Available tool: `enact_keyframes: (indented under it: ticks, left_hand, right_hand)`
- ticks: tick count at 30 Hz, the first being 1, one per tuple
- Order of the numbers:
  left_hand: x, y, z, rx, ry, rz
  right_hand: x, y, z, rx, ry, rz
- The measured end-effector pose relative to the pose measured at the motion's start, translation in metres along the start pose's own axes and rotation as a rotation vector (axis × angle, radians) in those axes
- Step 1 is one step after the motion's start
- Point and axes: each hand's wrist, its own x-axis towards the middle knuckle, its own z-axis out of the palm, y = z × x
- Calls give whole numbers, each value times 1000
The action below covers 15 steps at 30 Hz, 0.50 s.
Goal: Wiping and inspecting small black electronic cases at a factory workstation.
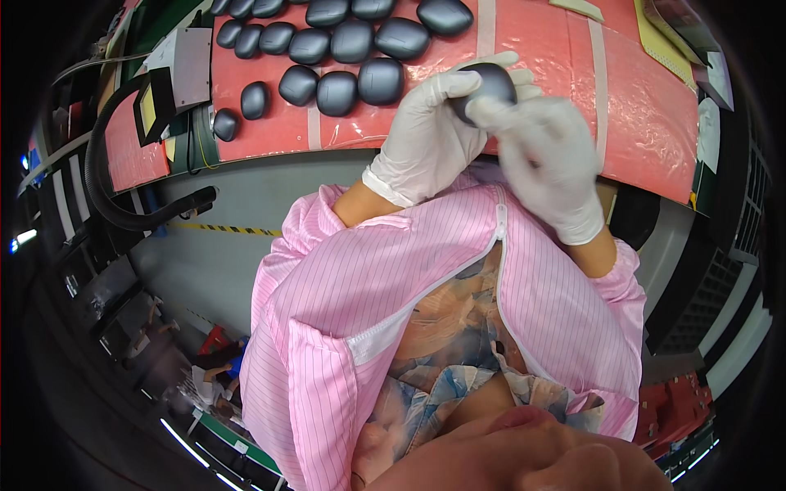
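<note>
Head view: red-covered worktable [647,123] across far side; rounded dark-grey cases [353,41] in loose rows, far left. Right gloved hand [557,159] blurred, fingertips at near side of single case; exact grip cannot be told. Left gloved hand [430,123] half-closed, cradling single case [494,82] over table's near part. Handling apparently unfinished; whether row cases done or waiting, unclear.

Our red-covered bench [647,131] carries loose rows of rounded dark-grey cases [352,42]; we see pale strips [600,94] crossing it.
</note>
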Motion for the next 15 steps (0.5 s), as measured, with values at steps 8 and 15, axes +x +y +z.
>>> enact_keyframes:
  ticks: [8,15]
  left_hand:
    - [2,-4,1,-238,97,-19]
    - [-3,-16,-8,-427,57,-100]
  right_hand:
    - [-12,26,21,143,225,217]
    - [-4,18,23,-219,144,81]
